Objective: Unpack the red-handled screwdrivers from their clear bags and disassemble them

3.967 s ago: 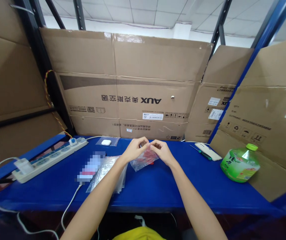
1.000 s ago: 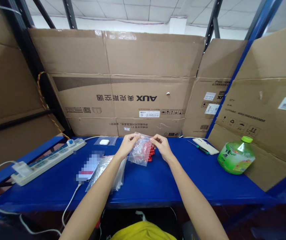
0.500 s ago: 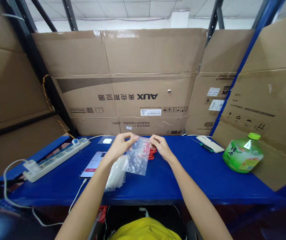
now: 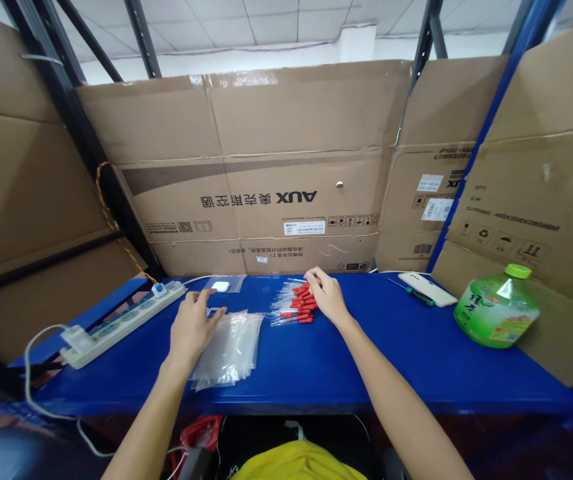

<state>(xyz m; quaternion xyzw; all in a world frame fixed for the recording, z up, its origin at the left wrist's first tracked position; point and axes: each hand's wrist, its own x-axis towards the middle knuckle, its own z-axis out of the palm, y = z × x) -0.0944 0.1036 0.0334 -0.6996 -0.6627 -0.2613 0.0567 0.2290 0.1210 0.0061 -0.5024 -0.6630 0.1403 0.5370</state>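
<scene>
My left hand [image 4: 191,325] hovers with fingers spread at the upper left of a stack of clear zip bags [image 4: 233,350], covering most of a phone-like device. Whether its fingertips touch the bags I cannot tell. My right hand [image 4: 325,293] is closed in a pinch at the upper right of a pile of slim pieces with red ends [image 4: 305,303] and thin, clear-looking lengths pointing left. What lies between its fingertips is hidden. Behind my left hand, a small white case [image 4: 221,286] rests on a flat clear bag [image 4: 236,285].
A white power strip [image 4: 126,323] with plugs and cables runs along the left side. To the right are a green screwdriver [image 4: 420,296], a pale phone-shaped object [image 4: 429,289] and a green-labelled bottle [image 4: 497,308]. Cardboard panels [image 4: 266,133] wall the blue table [image 4: 346,373].
The clear bag held between both hands is out of them. My left hand has moved left and opened; my right hand has stayed by the red-ended pieces, which are now uncovered. The view shifted slightly.
</scene>
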